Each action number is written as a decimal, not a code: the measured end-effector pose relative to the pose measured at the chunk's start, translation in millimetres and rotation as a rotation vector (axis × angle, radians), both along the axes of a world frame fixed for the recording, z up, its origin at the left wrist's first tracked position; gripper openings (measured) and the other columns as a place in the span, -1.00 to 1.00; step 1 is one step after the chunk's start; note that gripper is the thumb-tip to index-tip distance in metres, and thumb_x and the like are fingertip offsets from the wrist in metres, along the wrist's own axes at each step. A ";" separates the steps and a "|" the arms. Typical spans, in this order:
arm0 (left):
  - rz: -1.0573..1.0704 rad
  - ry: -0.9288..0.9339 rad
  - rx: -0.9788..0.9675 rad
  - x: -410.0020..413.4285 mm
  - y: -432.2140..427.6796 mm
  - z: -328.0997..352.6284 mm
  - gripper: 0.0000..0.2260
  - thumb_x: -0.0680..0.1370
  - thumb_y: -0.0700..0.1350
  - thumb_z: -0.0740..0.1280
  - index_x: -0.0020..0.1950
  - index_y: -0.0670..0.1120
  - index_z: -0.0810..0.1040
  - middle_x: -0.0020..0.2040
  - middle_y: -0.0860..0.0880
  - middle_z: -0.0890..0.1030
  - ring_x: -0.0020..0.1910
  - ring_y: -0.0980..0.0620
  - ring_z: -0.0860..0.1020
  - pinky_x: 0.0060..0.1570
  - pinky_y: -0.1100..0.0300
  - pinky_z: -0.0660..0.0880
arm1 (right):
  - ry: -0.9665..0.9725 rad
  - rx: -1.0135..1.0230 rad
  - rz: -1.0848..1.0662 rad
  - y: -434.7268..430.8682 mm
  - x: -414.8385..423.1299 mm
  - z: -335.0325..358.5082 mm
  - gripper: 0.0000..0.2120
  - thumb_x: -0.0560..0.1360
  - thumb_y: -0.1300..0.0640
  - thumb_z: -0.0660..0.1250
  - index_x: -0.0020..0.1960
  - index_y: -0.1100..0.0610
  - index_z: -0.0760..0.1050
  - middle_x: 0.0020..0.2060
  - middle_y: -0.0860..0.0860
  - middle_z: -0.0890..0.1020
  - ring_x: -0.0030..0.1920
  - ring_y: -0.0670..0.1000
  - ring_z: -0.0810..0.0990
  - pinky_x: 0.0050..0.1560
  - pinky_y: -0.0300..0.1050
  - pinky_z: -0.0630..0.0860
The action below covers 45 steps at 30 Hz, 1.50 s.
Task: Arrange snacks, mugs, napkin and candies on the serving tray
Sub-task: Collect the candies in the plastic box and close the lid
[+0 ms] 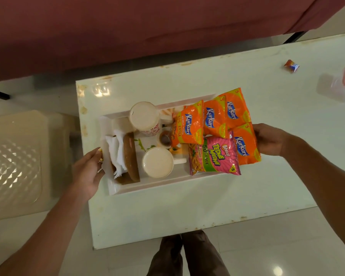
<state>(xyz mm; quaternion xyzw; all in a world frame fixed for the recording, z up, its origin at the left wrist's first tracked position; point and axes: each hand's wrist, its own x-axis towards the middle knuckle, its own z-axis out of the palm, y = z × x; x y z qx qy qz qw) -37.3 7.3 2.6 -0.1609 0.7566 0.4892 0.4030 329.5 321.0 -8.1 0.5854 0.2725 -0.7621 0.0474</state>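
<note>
A white serving tray sits on the pale table. My left hand grips its left end and my right hand grips its right end, under the snack packets. On the tray's right lie several orange Kurkure packets and a pink Bingo packet. Two white mugs stand on it, one at the back and one at the front. A white napkin lies in a brown holder at the left. A small bowl sits between the mugs and the packets.
One wrapped candy lies on the table at the far right, near a clear container with a pink lid. A cream plastic stool stands left of the table. A maroon sofa runs behind it. My legs stand at the table's near edge.
</note>
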 end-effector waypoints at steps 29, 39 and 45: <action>0.049 0.023 0.088 3.2 35.9 37.0 -0.79 0.59 -0.19 0.39 0.22 -0.07 0.63 0.00 0.00 0.68 -0.15 0.11 0.61 -0.19 0.22 0.58 | -0.127 0.150 -0.045 6.8 7.9 36.9 -0.82 0.61 0.05 0.26 0.11 0.06 0.60 -0.13 0.12 0.76 -0.23 0.13 0.75 -0.38 0.11 0.65; 0.005 0.009 0.147 88.9 98.8 52.2 -0.78 0.60 -0.21 0.37 0.25 -0.11 0.61 -0.12 0.01 0.66 -0.24 0.09 0.57 -0.13 0.18 0.57 | -0.183 0.155 -0.090 74.1 95.3 53.8 -0.79 0.61 0.04 0.26 0.10 0.11 0.61 -0.13 0.15 0.75 -0.24 0.17 0.75 -0.38 0.15 0.64; 0.012 -0.012 0.134 151.8 142.5 41.5 -0.73 0.60 -0.21 0.37 0.31 -0.12 0.60 -0.06 -0.01 0.65 -0.18 0.06 0.55 0.01 0.11 0.55 | -0.198 0.139 -0.096 115.0 152.9 50.8 -0.80 0.63 0.06 0.24 0.09 0.10 0.60 -0.15 0.15 0.75 -0.25 0.16 0.75 -0.38 0.16 0.65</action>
